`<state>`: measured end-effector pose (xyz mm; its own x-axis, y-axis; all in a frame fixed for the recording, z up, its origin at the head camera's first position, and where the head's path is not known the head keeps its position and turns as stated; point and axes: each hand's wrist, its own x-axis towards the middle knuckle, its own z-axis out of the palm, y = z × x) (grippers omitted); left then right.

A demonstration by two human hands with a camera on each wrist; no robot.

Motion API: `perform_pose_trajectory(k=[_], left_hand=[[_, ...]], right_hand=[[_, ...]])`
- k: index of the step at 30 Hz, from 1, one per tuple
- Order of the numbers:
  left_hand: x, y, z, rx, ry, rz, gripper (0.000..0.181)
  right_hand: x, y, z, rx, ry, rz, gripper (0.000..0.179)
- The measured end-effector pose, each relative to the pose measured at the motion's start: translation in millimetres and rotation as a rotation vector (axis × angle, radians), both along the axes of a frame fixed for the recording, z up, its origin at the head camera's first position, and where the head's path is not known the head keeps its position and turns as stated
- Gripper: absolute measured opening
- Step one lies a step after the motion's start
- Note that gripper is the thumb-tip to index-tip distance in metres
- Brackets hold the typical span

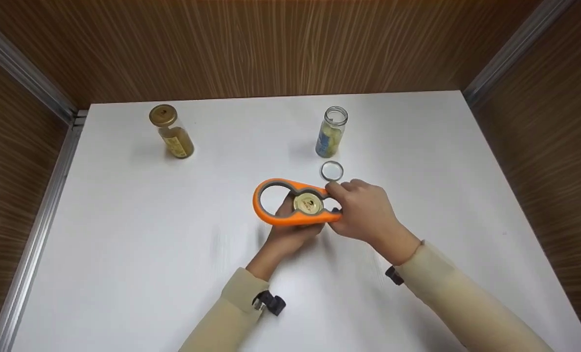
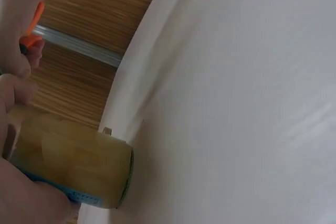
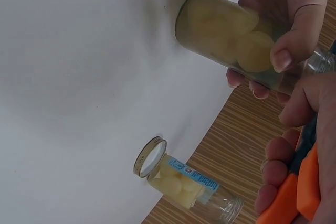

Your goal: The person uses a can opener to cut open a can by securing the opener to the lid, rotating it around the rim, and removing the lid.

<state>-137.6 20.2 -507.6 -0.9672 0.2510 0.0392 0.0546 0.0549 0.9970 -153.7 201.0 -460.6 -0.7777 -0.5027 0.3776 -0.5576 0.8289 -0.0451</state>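
Note:
My left hand [image 1: 290, 238] grips a glass jar [image 3: 223, 32] of pale round pieces in liquid, fingers and thumb wrapped round its side. On top is a gold lid [image 1: 308, 203], which sits in the smaller opening of an orange and grey jar opener [image 1: 285, 221]. My right hand [image 1: 366, 210] holds the opener's handles at their right end, squeezed around the lid. From the head view, the opener and lid hide most of this jar; both wrist views show its side and base. Whether the base touches the table cannot be told.
Farther back stands a lidless jar [image 1: 328, 139] with pale contents and a blue label. A loose lid [image 1: 332, 170] lies in front of it, inside up. Another jar [image 1: 177, 139], gold-lidded, stands back left. Wood-grain walls [image 1: 271, 49] border the white table [image 1: 124, 234].

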Motion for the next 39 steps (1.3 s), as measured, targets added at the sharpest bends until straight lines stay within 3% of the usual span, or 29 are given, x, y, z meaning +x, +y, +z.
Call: perform_pose_trajectory(k=[3, 7, 8, 10, 14, 17, 20, 25, 30, 35, 39], left_hand=[[-7.8, -8.0, -1.8, -0.022, 0.058, -0.116, 0.06], [-17.6, -19.1, -3.8, -0.043, 0.197, -0.272, 0.069], [-21.6, -20.7, -8.8, -0.035, 0.228, -0.304, 0.07], [-27.4, -22.6, -17.0, -0.034, 0.272, -0.348, 0.072], [-29.3, -24.1, -20.3, 0.004, 0.301, -0.393, 0.071], [-23.1, -25.0, -5.4, 0.016, 0.311, -0.413, 0.068], [-20.6, -25.8, -0.1, 0.026, 0.299, -0.423, 0.068], [-20.4, -25.1, -2.9, 0.028, 0.265, -0.413, 0.076], [-22.4, -23.6, -6.5, 0.09, 0.216, -0.428, 0.085], [-22.5, -23.0, -6.4, 0.09, 0.18, -0.427, 0.083], [-23.0, -22.5, -6.4, 0.052, 0.189, -0.404, 0.079]], right_hand=[[-0.7, 0.4, -0.5, 0.0, -0.009, -0.002, 0.024], [-1.4, -1.0, -1.8, -0.005, -0.015, 0.005, 0.025], [-1.5, -1.5, -2.0, -0.008, -0.016, 0.007, 0.025], [-1.5, -2.4, -3.3, -0.018, -0.018, 0.007, 0.024], [-0.3, -1.9, -8.5, -0.043, -0.006, 0.018, 0.024], [1.0, -0.1, -11.2, -0.058, 0.018, 0.029, 0.025], [1.6, 0.5, -11.6, -0.07, 0.028, 0.038, 0.025], [0.2, 3.3, -10.1, -0.085, 0.056, 0.035, 0.023], [0.6, 7.7, -3.2, -0.113, 0.071, 0.015, 0.02], [2.2, 11.6, 1.1, -0.106, 0.066, 0.018, 0.019], [4.1, 15.2, 3.6, -0.105, 0.063, 0.008, 0.02]])
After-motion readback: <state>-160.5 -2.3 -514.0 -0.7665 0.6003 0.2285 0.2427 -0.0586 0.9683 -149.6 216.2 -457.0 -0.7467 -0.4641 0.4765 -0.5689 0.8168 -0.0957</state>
